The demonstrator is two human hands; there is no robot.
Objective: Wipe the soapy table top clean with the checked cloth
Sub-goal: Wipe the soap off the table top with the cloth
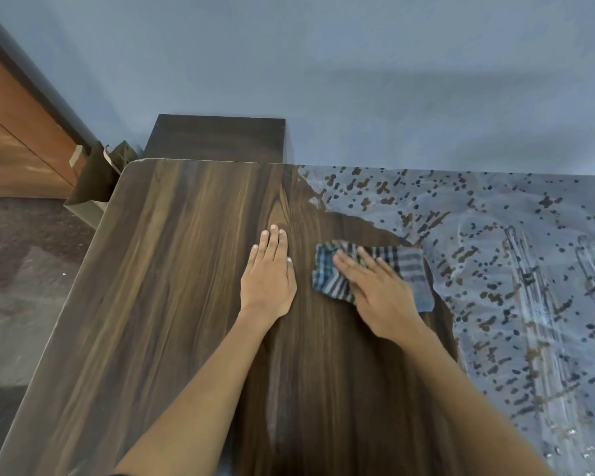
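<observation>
The dark wood-grain table top (172, 269) fills the lower view. Its right part carries a pale soapy film (516, 269) dotted with bare spots and streaks. The blue and grey checked cloth (409, 266) lies flat at the film's left border. My right hand (375, 290) presses flat on the cloth with fingers spread, covering its middle. My left hand (270, 276) rests palm down on bare wood just left of the cloth, fingers together, holding nothing.
A small dark cabinet (217, 139) stands behind the table against the blue-grey wall (323, 63). A dark bag (93, 176) leans by the table's far left corner. A wooden door (14, 132) is at the left, with dark floor (21, 269) below it.
</observation>
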